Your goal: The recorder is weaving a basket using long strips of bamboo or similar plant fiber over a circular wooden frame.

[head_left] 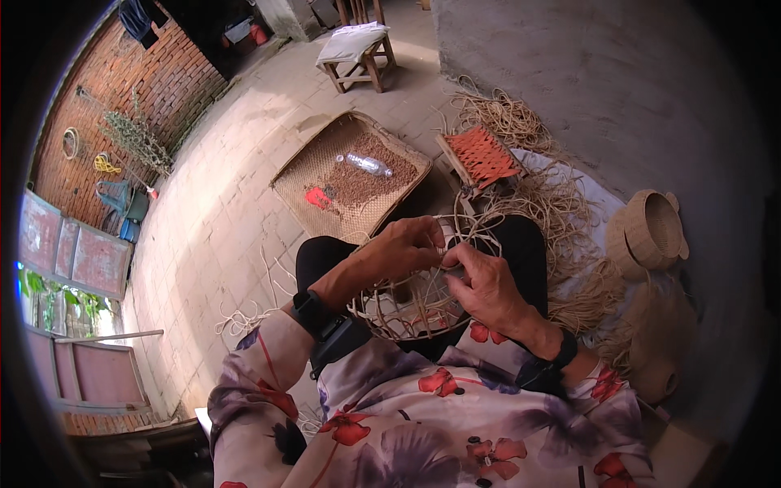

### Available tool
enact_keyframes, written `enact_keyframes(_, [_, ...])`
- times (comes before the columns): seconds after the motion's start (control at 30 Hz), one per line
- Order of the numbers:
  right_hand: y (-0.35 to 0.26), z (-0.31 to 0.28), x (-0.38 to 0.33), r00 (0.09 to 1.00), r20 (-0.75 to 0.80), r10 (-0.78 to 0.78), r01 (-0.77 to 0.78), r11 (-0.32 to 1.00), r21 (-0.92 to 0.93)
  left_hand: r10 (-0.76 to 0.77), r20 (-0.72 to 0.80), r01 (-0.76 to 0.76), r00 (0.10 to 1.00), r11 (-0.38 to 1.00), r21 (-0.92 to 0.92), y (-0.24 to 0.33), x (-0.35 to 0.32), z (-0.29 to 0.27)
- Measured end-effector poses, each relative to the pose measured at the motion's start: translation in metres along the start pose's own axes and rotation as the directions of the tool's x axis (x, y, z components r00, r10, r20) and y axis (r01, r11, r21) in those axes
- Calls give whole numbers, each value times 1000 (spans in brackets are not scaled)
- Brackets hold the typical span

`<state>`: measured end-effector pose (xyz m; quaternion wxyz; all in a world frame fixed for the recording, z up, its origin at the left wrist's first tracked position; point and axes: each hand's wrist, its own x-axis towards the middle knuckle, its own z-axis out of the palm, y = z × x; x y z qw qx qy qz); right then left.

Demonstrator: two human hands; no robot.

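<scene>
A partly woven openwork basket [416,305] of pale cane strands sits in my lap between my knees. My left hand [407,246] is at its upper edge, thumb and fingers pinched on a thin cane strand. Close beside it, my right hand [488,285] also pinches a strand, and the fingertips of both hands nearly meet. Loose strand ends [480,228] curl up and outward beyond my fingers. My hands and forearms hide part of the basket.
Ahead lies a square woven tray [301,195] with brown bits, a clear plastic bottle [368,165] and a red item [318,197]. Right of it stand a low stool with an orange woven seat [486,159], cane bundles [569,211] and woven baskets [656,229]. A cushioned stool [354,45] stands farther back.
</scene>
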<state>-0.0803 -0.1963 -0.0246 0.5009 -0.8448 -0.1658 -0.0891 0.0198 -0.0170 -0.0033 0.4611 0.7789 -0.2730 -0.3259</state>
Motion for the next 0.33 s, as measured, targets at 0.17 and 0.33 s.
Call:
enact_keyframes(0.17, [-13, 12, 7, 981, 10, 194, -189, 963, -194, -86, 88, 99, 992, 983, -153, -2, -4, -3])
enact_keyframes(0.33, [-2, 14, 19, 976, 206, 74, 1, 940, -341, 207, -53, -210, 977, 976, -55, -30, -17, -10])
